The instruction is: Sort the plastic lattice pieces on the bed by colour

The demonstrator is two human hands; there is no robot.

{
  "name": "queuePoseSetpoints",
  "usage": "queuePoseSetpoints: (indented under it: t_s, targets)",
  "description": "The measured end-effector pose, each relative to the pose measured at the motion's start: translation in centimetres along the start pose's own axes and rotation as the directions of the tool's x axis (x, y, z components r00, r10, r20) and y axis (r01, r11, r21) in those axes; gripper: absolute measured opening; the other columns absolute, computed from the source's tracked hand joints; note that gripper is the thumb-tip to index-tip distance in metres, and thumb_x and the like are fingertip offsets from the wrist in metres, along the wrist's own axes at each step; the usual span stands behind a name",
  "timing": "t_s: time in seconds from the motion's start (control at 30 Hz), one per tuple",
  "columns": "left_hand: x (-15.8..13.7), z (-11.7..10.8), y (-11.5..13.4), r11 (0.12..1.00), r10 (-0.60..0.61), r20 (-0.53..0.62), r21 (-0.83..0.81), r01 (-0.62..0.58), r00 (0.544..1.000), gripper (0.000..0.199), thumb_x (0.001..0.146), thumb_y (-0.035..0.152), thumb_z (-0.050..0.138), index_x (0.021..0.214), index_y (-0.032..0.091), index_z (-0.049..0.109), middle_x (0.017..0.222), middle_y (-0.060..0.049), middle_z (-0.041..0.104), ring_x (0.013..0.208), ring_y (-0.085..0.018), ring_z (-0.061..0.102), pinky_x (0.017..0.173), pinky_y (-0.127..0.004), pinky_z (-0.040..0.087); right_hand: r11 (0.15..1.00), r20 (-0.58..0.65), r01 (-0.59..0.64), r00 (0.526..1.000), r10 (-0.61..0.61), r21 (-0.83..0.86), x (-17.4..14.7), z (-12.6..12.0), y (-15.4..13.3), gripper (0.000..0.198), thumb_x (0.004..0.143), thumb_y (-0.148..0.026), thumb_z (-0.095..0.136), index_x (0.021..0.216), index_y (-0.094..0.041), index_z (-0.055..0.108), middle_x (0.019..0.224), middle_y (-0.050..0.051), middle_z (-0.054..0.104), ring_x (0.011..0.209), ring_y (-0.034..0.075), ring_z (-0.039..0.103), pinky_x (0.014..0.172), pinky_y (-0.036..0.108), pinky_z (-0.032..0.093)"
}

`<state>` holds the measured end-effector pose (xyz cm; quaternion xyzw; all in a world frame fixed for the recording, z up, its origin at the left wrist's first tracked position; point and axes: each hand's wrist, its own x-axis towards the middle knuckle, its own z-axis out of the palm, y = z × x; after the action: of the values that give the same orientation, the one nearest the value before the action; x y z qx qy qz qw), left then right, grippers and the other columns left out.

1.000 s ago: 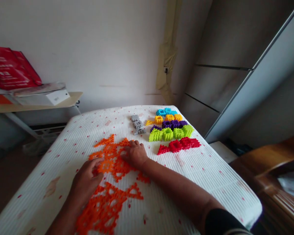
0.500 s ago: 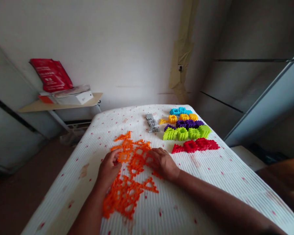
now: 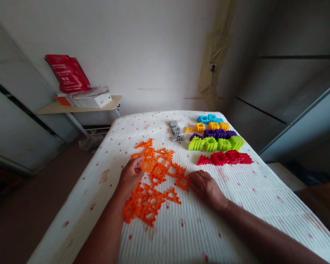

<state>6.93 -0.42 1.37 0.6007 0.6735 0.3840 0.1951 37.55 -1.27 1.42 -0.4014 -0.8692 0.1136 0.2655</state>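
Many flat orange interlocking building pieces, squares and triangles with cut-out middles, lie in a loose, partly overlapping spread. My left hand (image 3: pixel 131 175) rests at the left edge of the spread. Its fingers are bent, with thumb and forefinger apart, beside an orange square piece (image 3: pixel 147 165); whether they touch it I cannot tell. On the other side, my right hand (image 3: pixel 208 187) lies low on the white covering, fingers stretched toward another orange square (image 3: pixel 183 182) and at its right edge. An orange triangle (image 3: pixel 172 195) lies between my forearms, close to a denser orange heap (image 3: pixel 145 203).
Pieces stand in rows by colour at the right: red (image 3: pixel 227 157), lime green (image 3: pixel 210 144), purple (image 3: pixel 218 133), yellow (image 3: pixel 200 127) and blue (image 3: pixel 209 119). Grey pieces (image 3: pixel 176 130) form a short line. A side table (image 3: pixel 51 107) by the wall bears a white box (image 3: pixel 96 101) and red packages (image 3: pixel 68 73).
My right hand has slid right, off the orange pieces it covered, which now show. My left hand stays by the same square. The view has shifted slightly.
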Motion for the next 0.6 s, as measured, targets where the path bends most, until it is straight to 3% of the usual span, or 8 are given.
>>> queuePoseSetpoints:
  t_s: [0.1,0.33,0.6]
  targets:
    - [0.1,-0.2,-0.4,0.999,-0.016,0.007,-0.037,0.017,1.000,0.049,0.066,0.021,0.047,0.114,0.018,0.055,0.099,-0.004,0.061,0.080,-0.015,0.059,0.075,-0.028,0.048,1.000,-0.027,-0.026,0.999,0.027,0.006,0.0,0.0,0.2,0.018,0.088,-0.020,0.044,0.096,-0.016,0.059,0.091,0.009,0.064,0.084,0.018,0.059,0.076,0.034,0.049]
    - [0.4,-1.0,-0.7,0.991,-0.098,0.014,-0.085,0.099,0.995,0.045,0.066,0.022,0.049,0.110,0.020,0.060,0.097,-0.003,0.062,0.072,-0.013,0.058,0.070,-0.026,0.047,0.998,-0.033,0.043,0.998,-0.044,-0.045,0.9,1.2,-0.1,0.028,0.088,-0.023,0.045,0.114,-0.017,0.054,0.118,0.013,0.056,0.103,0.022,0.053,0.086,0.038,0.046]
    - [0.7,-1.8,-1.2,0.920,-0.225,-0.004,-0.329,0.211,0.974,0.038,0.063,0.021,0.049,0.098,0.017,0.063,0.095,-0.004,0.063,0.060,-0.012,0.062,0.060,-0.026,0.047,0.984,0.007,0.168,0.986,-0.168,-0.059,3.5,1.5,-1.7,0.027,0.085,-0.022,0.050,0.111,-0.017,0.057,0.113,0.011,0.060,0.100,0.022,0.050,0.083,0.037,0.040]
